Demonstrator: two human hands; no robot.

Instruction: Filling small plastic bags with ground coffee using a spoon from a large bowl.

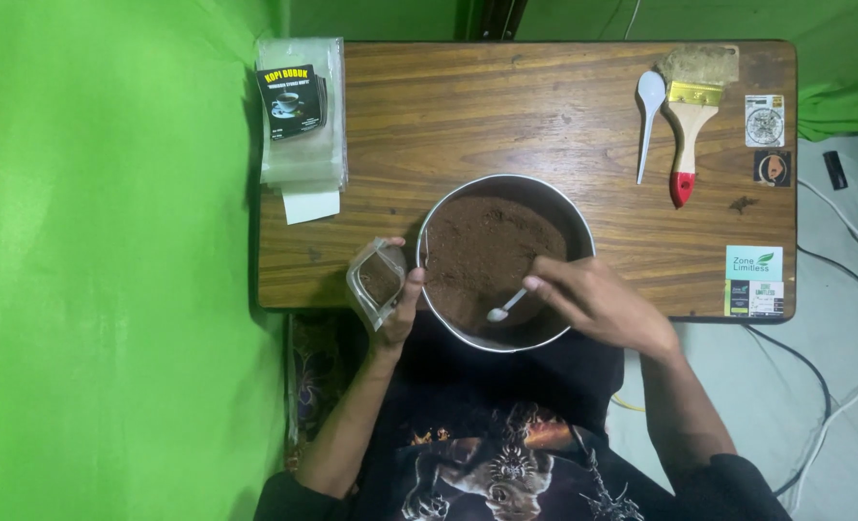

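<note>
Right hand [593, 304] pinching a small white spoon [506, 307], bowl end down in the brown powder [492, 251]. Left hand [400, 299] gripping a small clear pouch [376, 280], mouth open, touching the round metal pan [429, 232]. Pouch already holding some powder, maybe a third full; hard to tell. Best to scoop level, keep pouch tight to rim, tip slowly. Pan at table's [545, 106] near edge, middle. Powder fine, dark, heaped, likely to spill.
</note>
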